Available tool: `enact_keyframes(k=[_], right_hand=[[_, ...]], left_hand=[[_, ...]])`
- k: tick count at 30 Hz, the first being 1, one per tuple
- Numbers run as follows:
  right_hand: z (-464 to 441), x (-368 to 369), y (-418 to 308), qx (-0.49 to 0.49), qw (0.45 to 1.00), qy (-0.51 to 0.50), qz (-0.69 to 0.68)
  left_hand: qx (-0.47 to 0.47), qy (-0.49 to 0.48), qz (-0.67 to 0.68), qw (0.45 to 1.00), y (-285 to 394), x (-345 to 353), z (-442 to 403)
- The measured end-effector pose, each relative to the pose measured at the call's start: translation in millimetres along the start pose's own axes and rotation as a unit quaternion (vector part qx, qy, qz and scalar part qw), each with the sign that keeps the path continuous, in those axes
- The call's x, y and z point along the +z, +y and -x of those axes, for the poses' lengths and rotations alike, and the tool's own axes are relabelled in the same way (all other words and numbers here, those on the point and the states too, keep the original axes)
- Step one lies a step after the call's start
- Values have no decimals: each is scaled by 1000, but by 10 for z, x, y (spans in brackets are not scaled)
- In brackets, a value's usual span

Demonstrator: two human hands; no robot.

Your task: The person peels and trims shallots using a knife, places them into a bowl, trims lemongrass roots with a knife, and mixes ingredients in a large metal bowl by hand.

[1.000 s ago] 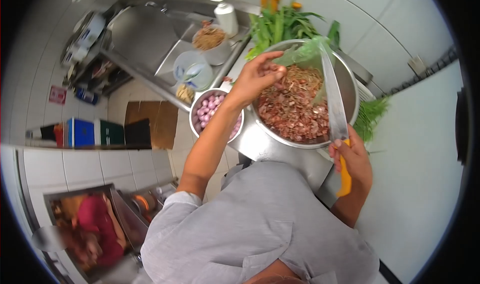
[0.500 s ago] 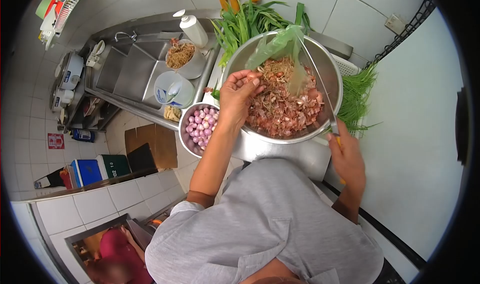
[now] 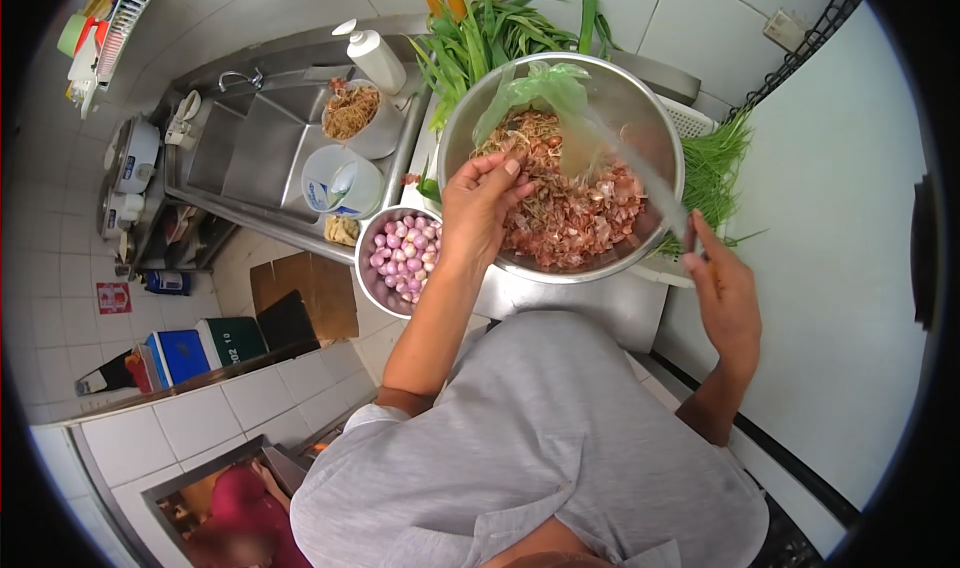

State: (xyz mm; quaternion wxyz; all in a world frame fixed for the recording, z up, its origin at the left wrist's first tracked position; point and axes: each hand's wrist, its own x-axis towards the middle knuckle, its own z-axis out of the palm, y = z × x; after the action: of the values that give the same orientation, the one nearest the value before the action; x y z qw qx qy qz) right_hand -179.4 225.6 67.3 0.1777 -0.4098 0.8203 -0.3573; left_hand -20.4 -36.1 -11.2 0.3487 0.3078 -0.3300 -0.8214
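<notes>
My left hand (image 3: 483, 203) is over the left side of a large steel bowl (image 3: 668, 203), thumb and fingers pinched on a small shallot that is mostly hidden by the fingertips. In the bowl lies a heap of reddish shallot skins and roots (image 3: 575, 218), with a green plastic bag (image 3: 545, 90) draped at its far side. To the right, my right hand (image 3: 725, 293) is closed around the handle of a knife (image 3: 650, 183). Its blade is smeared by motion and points up and left across the bowl. Peeled shallots (image 3: 405, 253) fill a smaller steel bowl (image 3: 362, 273) left of my forearm.
Leafy greens (image 3: 485, 43) lie behind the bowl, and thin green stalks (image 3: 715, 178) lie to its right. A tub of roots (image 3: 375, 123), a clear plastic tub (image 3: 340, 178) and a pump bottle (image 3: 376, 60) stand by the sink (image 3: 275, 148). Another person (image 3: 245, 503) shows at lower left.
My right hand has moved right and slightly up, taking the knife away from the left hand. My left hand stays nearly in place, turned slightly. The bag has shifted a little.
</notes>
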Motion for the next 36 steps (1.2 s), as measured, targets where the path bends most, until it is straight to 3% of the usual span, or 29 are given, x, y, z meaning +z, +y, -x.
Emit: enact_keyframes(k=[2,5,7,10,16,26,32,36], right_hand=[[-8,-13,3,-10,998,44,-42],[-41,129,-98,-32,992,-26,-116],[-83,318,-186,-75,993,-51,-75],[-121,375,-298,-34,992,-108,-60],[-158,525,-313,-37,993,-79,-74],[-103,498,-339,1,992,-123,-18],[-198,571,-465,28,987,-130,-93],[-311,686,-467,-20,987,-114,-114]], left_hand=[[-1,-5,-1,1000,23,6,55],[-4,-33,-2,999,-5,55,78],[-9,-34,-21,999,-22,103,111],[-4,-32,-40,999,-25,171,185],[12,-39,-36,999,-79,153,216],[11,-18,-73,997,-107,110,228],[65,14,-111,992,-144,143,291],[94,34,-117,988,-144,156,329]])
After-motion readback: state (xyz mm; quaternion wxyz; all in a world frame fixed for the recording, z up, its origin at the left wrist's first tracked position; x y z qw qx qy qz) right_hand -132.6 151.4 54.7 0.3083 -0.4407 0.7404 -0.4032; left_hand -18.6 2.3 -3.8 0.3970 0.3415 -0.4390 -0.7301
